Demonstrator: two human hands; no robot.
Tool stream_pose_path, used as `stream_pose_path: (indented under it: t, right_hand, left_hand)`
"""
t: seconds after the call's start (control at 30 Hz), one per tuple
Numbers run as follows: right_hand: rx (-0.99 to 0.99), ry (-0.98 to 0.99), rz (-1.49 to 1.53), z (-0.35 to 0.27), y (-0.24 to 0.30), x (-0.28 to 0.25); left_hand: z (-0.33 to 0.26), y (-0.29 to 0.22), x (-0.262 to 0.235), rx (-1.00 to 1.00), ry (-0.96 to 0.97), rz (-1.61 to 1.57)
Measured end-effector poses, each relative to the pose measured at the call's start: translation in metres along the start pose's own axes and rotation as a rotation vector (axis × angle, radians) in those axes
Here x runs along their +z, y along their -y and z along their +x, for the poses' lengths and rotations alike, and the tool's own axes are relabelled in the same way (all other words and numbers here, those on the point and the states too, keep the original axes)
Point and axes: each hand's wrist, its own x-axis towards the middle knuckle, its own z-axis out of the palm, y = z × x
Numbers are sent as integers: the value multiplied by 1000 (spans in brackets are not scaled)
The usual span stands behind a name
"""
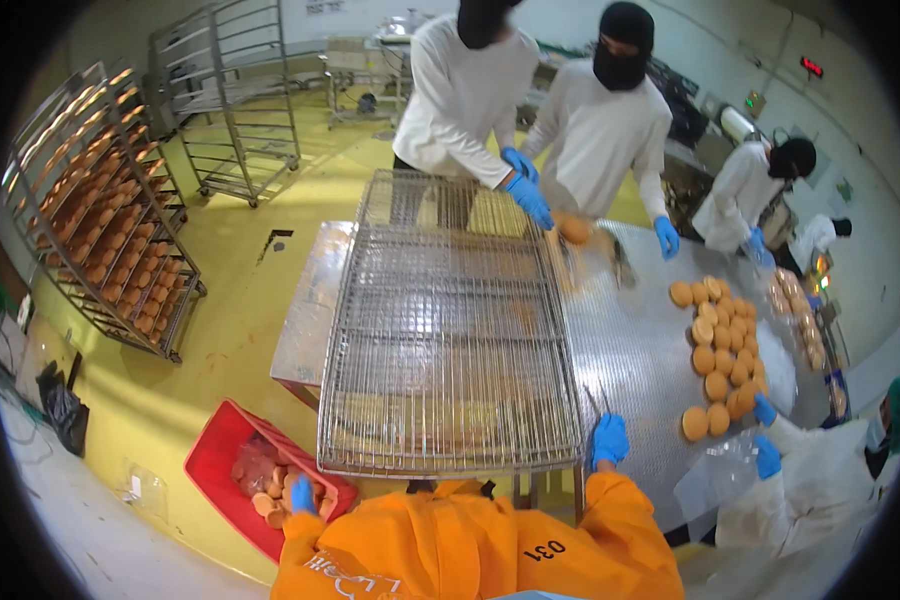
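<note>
My left hand (303, 494), in a blue glove, is at the edge of the red crate (213, 452), beside the buns (270, 505) in it; its fingers are too small and blurred to read. A pinkish plastic bag (257, 461) also lies in the crate. My gloved right hand (610, 441) is closed at the near right corner of the wire cooling rack (440, 345). Thin metal prongs (596, 401) stick out from it, perhaps tongs. The wire rack lies flat before me with no buns on its grid.
Buns (725, 345) are grouped at the right of the metal table (620, 345). Across it, two co-workers (465, 95) (610, 125) in blue gloves reach over; a bun (573, 229) is by one hand. Another worker (800, 470) sits right. A bun-filled trolley (110, 220) stands left.
</note>
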Motion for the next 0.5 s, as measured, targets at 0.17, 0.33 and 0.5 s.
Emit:
stream_pose_path:
  t: [0.17, 0.33, 0.5]
  right_hand:
    - [14, -59, -5, 2, 2, 0]
    - [9, -18, -18, 1, -2, 9]
    - [-15, 0, -28, 2, -1, 4]
  left_hand:
    - [-55, 49, 2, -288, 115, 406]
    - [-86, 73, -7, -350, 219, 541]
    - [-100, 92, -7, -358, 265, 586]
